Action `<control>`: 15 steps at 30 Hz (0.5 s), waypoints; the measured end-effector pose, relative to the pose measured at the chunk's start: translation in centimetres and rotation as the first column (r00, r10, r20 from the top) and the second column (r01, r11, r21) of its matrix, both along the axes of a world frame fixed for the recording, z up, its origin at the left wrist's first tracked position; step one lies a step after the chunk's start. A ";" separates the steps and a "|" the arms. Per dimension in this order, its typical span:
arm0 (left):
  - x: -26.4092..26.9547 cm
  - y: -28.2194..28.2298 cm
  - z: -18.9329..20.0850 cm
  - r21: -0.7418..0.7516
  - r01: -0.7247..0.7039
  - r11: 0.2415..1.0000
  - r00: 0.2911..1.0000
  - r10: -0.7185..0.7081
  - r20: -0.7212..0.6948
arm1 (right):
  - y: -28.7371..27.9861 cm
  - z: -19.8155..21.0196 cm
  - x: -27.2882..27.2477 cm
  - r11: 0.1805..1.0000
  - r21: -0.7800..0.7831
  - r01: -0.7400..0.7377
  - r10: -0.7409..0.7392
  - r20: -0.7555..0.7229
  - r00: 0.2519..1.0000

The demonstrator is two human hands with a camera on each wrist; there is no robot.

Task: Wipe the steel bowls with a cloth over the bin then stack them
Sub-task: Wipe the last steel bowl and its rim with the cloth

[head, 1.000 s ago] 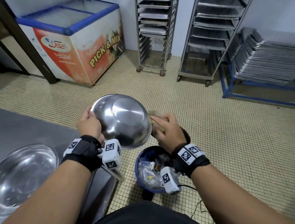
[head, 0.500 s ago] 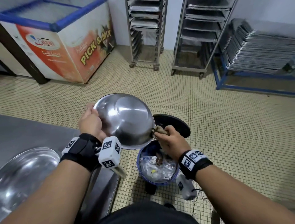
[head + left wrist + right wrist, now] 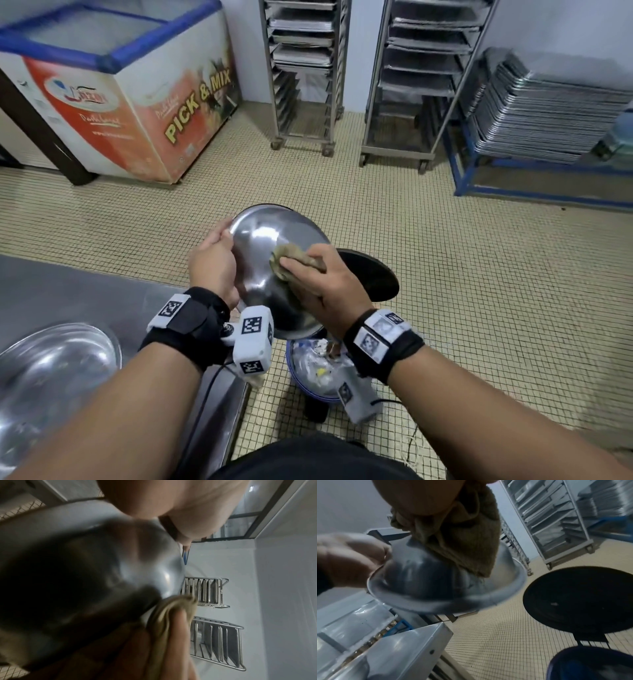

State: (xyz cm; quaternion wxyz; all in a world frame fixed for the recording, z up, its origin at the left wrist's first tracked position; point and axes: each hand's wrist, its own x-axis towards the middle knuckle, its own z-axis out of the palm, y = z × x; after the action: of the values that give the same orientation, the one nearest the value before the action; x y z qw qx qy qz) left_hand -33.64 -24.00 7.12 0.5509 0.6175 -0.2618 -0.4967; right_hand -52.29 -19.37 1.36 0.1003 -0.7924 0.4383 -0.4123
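Note:
An upturned steel bowl (image 3: 270, 246) hangs over the blue bin (image 3: 308, 373), its outer side facing me. My left hand (image 3: 214, 263) grips the bowl's left rim (image 3: 388, 582). My right hand (image 3: 318, 284) holds a bunched tan cloth (image 3: 291, 260) and presses it onto the bowl's outer wall (image 3: 436, 574). From the right wrist, the cloth (image 3: 458, 536) drapes over the bowl's dome. The left wrist view has the bowl (image 3: 154, 561) blurred and close, with the cloth (image 3: 173, 609) at its edge. A second steel bowl (image 3: 51, 373) lies on the steel counter at lower left.
The bin's black lid (image 3: 370, 277) stands open behind it, and rubbish in a clear bag fills the bin. The steel counter (image 3: 68, 294) runs along my left. Tray racks (image 3: 305, 75), stacked trays (image 3: 548, 109) and a chest freezer (image 3: 130, 85) line the far wall across tiled floor.
My right hand has carried the cloth from the bowl's right rim up onto its outer wall. The bowl has tipped, its dome now more upward, still over the bin.

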 end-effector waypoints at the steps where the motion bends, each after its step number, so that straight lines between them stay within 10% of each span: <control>1: -0.3 0.0 0.1 -0.010 0.035 0.999 0.999 -0.035 0.008 | -0.6 0.3 0.1 1.000 -0.014 0.008 -0.008 -0.003 1.000; 6: -0.8 -0.3 0.9 -0.066 0.046 0.997 0.998 -0.048 -0.032 | -2.8 0.2 -2.5 0.951 0.254 0.178 -0.209 0.098 0.973; 11: -0.8 0.0 0.5 -0.116 0.094 0.989 0.994 -0.087 0.065 | -3.6 -1.1 -5.6 0.706 0.599 0.377 -0.524 0.083 0.848; 15: -1.9 0.0 0.5 -0.131 0.084 0.988 0.990 -0.067 0.128 | -2.2 1.3 -3.6 0.930 0.314 0.193 -0.254 0.166 0.953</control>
State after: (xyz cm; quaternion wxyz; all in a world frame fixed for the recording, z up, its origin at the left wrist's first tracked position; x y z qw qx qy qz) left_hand -35.57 -24.01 7.59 0.5553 0.5975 -0.3517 -0.4593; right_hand -55.92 -21.53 2.64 0.2134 -0.6668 0.5698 -0.4304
